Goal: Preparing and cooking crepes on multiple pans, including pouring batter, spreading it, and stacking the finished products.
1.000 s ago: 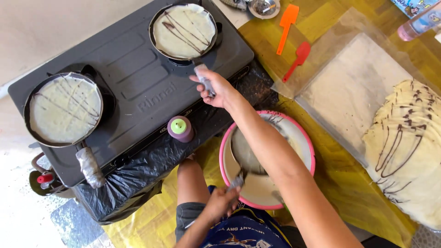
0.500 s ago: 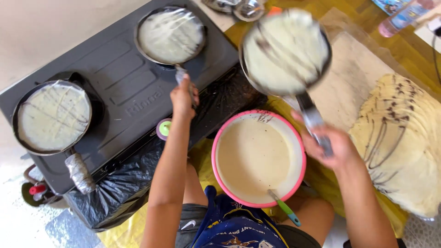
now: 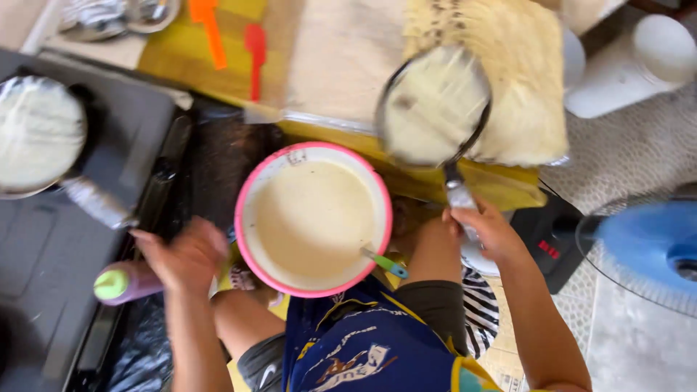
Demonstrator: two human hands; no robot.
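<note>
A small dark frying pan point(image 3: 434, 105) holding a pale crepe is gripped by the right hand point(image 3: 488, 231), whose fingers are wrapped closed around the foil-covered end of the handle point(image 3: 459, 194). The pan's long axis runs from the hand up and slightly leftward, away from the body; the handle points back toward the right wrist and the round bowl of the pan points outward. The pan is held in the air directly beyond the right hand, over the near-left edge of a stack of finished crepes point(image 3: 501, 80) lying on a clear sheet. Its face appears tilted toward the camera, though motion blur keeps the exact angle from being judged.

The left hand point(image 3: 185, 254) is blurred; its fingers seem loosely curled and nothing is seen to be held in it, but this cannot be told for certain. A purple squeeze bottle with a green cap point(image 3: 127, 283) lies just beside it on its outer side. Between the two hands, a pink-rimmed bowl of batter point(image 3: 312, 218) is set, with a green-handled ladle point(image 3: 385, 263) resting in it toward the right hand. A second pan with a crepe point(image 3: 40, 134) sits on the dark stove point(image 3: 51, 254), beyond the left hand. The held pan is far nearer the right hand than the left.
</note>
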